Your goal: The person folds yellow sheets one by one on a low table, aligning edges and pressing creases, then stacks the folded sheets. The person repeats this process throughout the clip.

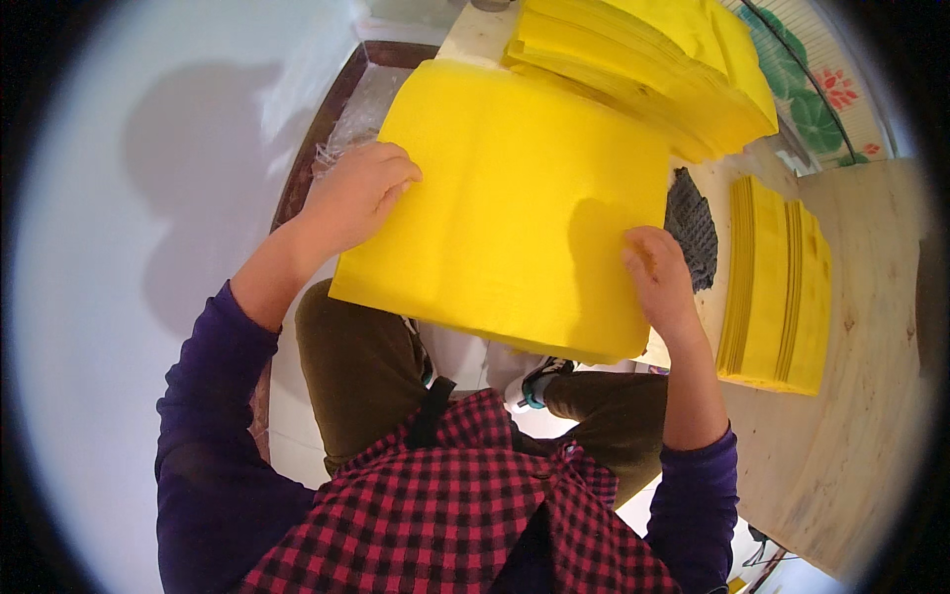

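Observation:
A broad yellow sheet of felt-like cloth [505,218] lies across the table's near part, and its front edge sticks out over my knees. My left hand [364,193] grips its left edge with curled fingers, the fingertips resting on top. At the opposite edge my right hand [657,272] is closed on the side of the sheet, fingers bent and partly hidden. Whether one layer or several lie in this sheet I cannot tell. Just behind it, touching or close to its far edge, leans a thick pile of yellow sheets [643,64].
Folded yellow bundles [777,287] stand on the wooden table [861,297] to the right. A dark grey textured cloth [691,230] lies between them and the sheet. Clear plastic wrap [371,109] sits at the far left, beside a white wall [129,297]. A dark cable [807,74] runs at the back right.

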The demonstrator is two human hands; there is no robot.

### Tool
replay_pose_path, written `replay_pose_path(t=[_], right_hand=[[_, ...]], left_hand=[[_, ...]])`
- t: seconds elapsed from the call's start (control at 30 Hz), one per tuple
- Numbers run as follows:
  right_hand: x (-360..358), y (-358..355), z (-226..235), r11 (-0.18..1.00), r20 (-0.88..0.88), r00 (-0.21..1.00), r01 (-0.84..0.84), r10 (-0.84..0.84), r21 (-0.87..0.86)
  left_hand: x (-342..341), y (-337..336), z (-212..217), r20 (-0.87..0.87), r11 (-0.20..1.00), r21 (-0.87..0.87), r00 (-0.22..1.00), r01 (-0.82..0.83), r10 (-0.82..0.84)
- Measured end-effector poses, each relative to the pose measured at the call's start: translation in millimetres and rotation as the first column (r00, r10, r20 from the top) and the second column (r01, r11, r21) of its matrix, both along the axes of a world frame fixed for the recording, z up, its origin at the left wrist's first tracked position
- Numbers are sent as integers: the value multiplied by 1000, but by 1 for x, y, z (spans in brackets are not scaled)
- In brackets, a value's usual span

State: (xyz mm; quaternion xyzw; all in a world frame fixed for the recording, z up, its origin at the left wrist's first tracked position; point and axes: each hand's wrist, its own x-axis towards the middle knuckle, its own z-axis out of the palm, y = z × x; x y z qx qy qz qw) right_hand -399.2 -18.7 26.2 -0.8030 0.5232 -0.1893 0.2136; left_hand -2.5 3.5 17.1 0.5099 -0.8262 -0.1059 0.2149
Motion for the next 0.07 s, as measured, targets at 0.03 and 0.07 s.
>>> replay_pose_path(t=[0.03,0.07], right_hand=[[1,1,-3,1000,-23,1000,8,-8,-25],[3,-2,-6,998,-47,999,15,-17,-55]], left_hand=[[-2,6,0,-23,1000,2,1000,12,-12],[-3,9,2,-12,1000,10,1000,6,-6]])
